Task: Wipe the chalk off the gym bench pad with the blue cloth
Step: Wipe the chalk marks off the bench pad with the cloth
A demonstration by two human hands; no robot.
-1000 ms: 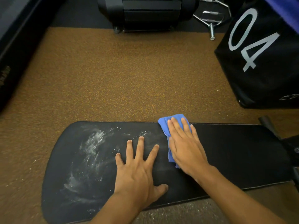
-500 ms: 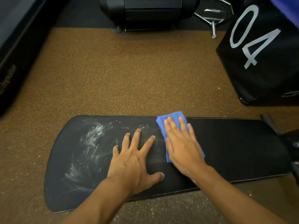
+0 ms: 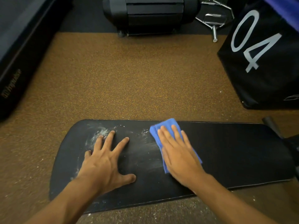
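While chalk-smeared, one bench pad [image 3: 226, 152] under two flat, splayed hands, right hand [image 3: 179, 152] atop one blue cloth [image 3: 168, 125].

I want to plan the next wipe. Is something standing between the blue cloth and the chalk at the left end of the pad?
Yes. The left hand lies flat on the pad, between the blue cloth and the chalk.

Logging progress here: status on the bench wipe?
Right hand flat on blue cloth, mid-pad. Left hand spread, bracing bench pad. Chalk remains at left end. Nothing blocking.
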